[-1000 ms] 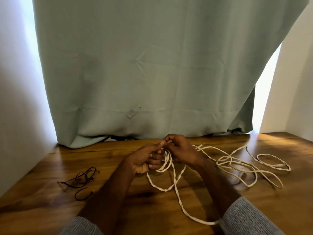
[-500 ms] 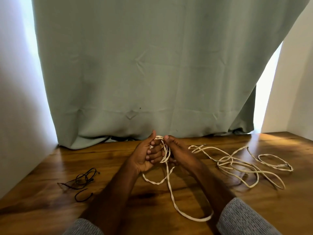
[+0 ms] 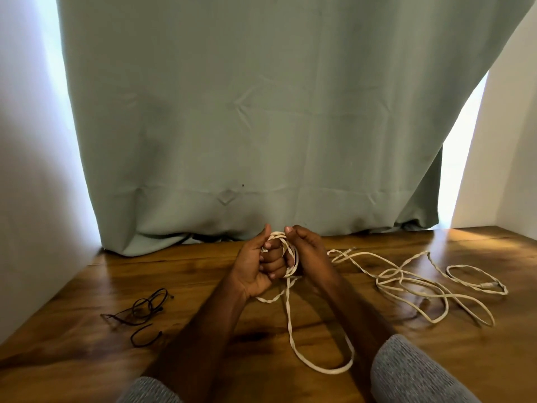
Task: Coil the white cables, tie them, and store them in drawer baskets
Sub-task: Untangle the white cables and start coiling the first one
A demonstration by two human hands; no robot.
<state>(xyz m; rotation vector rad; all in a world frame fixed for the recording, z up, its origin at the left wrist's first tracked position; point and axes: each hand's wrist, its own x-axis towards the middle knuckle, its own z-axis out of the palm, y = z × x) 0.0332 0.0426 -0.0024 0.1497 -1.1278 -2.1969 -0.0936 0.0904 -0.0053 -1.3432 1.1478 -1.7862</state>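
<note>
Left hand [image 3: 255, 266] curled shut around white cable [image 3: 290, 257] coils at frame centre, right hand [image 3: 308, 251] pinching the coil top, wooden desk [image 3: 87, 286] beneath

The bench [image 3: 436, 353] is a glossy brown wood surface. Loose loops of white cable [image 3: 412, 289] are spread across its right half. Thin black ties [image 3: 139, 312] are laid on its left side, well apart from the cable.

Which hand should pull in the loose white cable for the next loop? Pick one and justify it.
Right. The right hand sits nearest the slack white cable, which sprawls on the table to its side. The left hand has the coil wrapped round its fingers.
</note>
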